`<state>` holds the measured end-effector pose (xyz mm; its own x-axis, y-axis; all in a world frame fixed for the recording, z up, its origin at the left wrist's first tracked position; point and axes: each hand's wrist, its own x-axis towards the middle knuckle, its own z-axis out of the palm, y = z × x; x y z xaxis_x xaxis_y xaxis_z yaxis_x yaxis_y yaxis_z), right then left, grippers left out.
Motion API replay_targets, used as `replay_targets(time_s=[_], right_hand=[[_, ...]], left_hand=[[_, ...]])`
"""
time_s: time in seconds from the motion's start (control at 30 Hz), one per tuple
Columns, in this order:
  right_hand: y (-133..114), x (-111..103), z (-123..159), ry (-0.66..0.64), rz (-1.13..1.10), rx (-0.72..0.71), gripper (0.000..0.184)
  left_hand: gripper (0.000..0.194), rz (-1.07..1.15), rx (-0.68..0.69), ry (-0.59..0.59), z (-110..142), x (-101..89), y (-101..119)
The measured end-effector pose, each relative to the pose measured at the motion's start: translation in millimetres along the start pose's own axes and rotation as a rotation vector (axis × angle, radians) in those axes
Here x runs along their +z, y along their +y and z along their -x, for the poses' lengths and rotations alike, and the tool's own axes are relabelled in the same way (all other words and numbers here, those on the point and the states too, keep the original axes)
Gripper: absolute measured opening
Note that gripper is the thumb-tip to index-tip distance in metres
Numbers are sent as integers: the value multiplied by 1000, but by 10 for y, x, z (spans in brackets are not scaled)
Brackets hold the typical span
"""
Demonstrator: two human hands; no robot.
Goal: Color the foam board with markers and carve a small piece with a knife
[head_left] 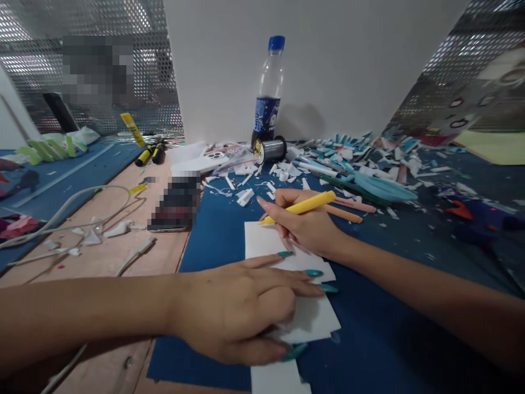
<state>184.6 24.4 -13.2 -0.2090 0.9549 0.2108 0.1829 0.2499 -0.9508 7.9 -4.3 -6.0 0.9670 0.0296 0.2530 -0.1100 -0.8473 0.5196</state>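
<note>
In my right hand [305,221] is a yellow marker [310,202], gripped between thumb and fingers. Its tip points down-left at the top edge of a white sheet of paper [256,238]. My left hand [241,306] lies across the lower part of the paper, most fingers stretched out and pressing on it; one finger looks bent under. Stepped edges show along the right side of the paper, and a white strip [273,377] comes out below the left hand. All of it rests on a blue mat [217,246]. Two pens, one pink [353,204] and one orange [343,213], lie behind my right hand.
A bottle [270,82] and a wire spool [273,149] stand near the white board [320,65]. Paper scraps [283,169] spread across the back. To the left are a phone [176,202], a white cable [135,254] and yellow-black tools [150,153]. A blue glue gun [479,219] lies right.
</note>
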Motion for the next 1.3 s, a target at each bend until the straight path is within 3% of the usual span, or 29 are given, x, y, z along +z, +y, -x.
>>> replay_targets(time_s=[0.27,1.3], right_hand=[[-10,-9,14,-32,60,8,41],[-45,10,7,-60,156,52,38]], left_hand=[[4,-10,27,-7,2,46,-7],[14,-86,40,-17,5,30,-12]])
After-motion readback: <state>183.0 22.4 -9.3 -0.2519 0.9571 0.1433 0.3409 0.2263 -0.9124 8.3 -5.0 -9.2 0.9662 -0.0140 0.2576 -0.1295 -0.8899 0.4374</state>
